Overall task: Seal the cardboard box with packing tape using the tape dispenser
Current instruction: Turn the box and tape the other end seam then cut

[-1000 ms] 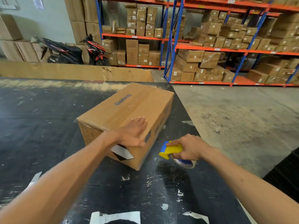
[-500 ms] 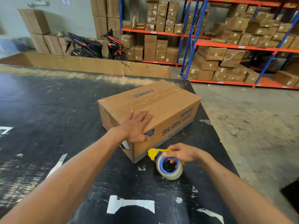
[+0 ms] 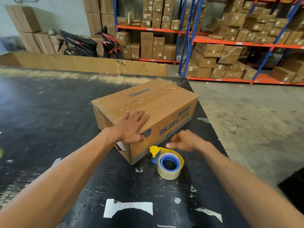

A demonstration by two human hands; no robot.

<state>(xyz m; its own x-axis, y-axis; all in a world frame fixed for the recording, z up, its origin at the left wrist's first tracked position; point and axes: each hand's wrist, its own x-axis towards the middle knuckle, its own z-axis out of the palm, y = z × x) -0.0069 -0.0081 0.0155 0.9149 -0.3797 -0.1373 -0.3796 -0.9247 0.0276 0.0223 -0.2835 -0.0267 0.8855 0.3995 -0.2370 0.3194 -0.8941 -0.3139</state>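
Note:
A brown cardboard box (image 3: 164, 106) printed "Glodway" lies on the black table (image 3: 49, 120), with clear tape running along its top seam. My left hand (image 3: 134, 126) rests flat on the box's near top corner, fingers spread. The yellow and blue tape dispenser (image 3: 168, 162) with its clear roll sits on the table just in front of the box's near corner. My right hand (image 3: 185, 140) hovers blurred just above and behind the dispenser, fingers loose, holding nothing.
Torn white label scraps (image 3: 128, 209) stick to the table near me. The table's right edge drops to a concrete floor (image 3: 255, 120). Behind stand orange and blue racks (image 3: 230, 41) full of boxes, two parked scooters (image 3: 90, 43), and a long cardboard sheet (image 3: 82, 63).
My right hand set the tape dispenser down on the table beside the box and let go, lifting off it. The left hand stayed on the box.

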